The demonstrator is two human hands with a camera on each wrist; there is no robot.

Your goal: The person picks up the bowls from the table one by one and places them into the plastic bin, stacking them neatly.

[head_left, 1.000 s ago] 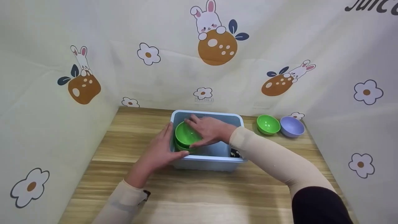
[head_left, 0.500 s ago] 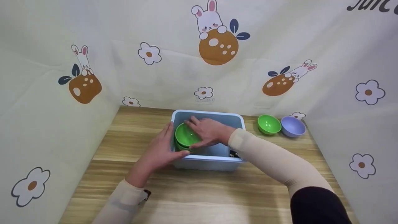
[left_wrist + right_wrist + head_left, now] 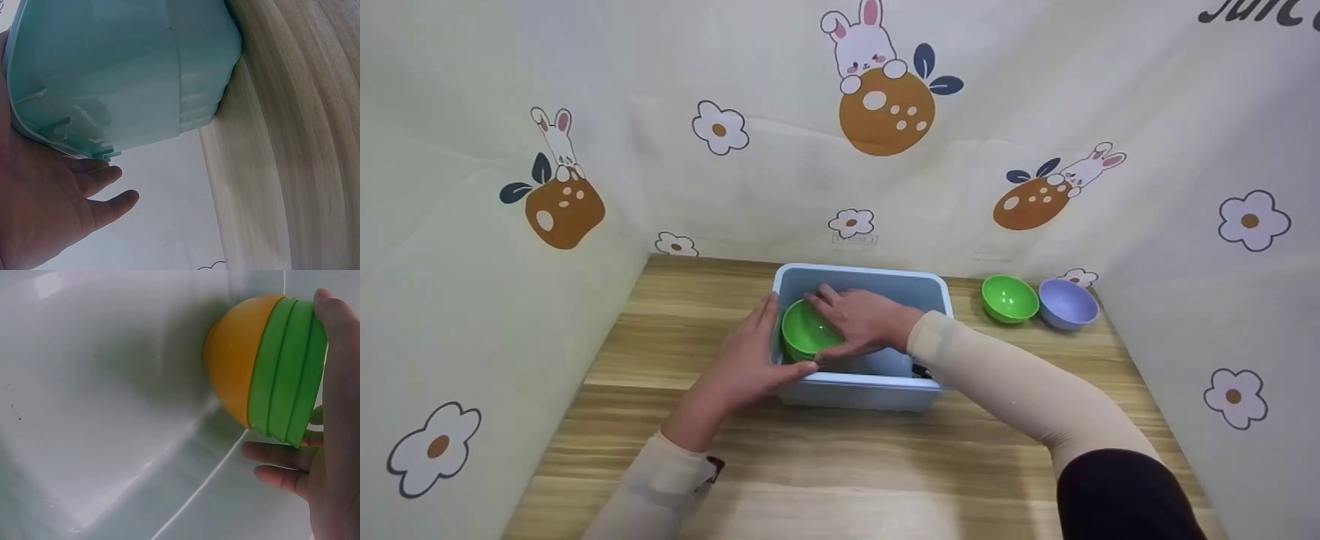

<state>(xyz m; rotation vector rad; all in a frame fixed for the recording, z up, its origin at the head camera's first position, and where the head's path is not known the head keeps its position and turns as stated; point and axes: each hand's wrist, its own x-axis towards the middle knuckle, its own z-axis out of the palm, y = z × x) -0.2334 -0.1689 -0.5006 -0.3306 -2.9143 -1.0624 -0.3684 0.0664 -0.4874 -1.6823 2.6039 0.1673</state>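
Note:
In the head view, a light blue plastic bin (image 3: 859,381) stands on the wooden table. A stack of nested bowls sits in its left part. The right wrist view shows several green bowls (image 3: 287,371) above an orange bowl (image 3: 233,354) at the bottom. My right hand (image 3: 861,322) reaches into the bin and holds the top green bowl (image 3: 808,330) by its rim, thumb on the near side. My left hand (image 3: 739,364) rests on the bin's front left corner, with the thumb over the front rim and straight fingers (image 3: 112,208) along the outer left wall.
To the right of the bin, a green bowl (image 3: 1009,299) and a purple bowl (image 3: 1068,304) stand side by side at the table's back edge. A small dark object (image 3: 921,370) shows in the bin's front right corner. Printed cloth (image 3: 765,187) encloses the table (image 3: 840,465).
My right hand has moved slightly down with the top green bowl, which now sits closer into the bowls under it. My left hand has stayed on the bin.

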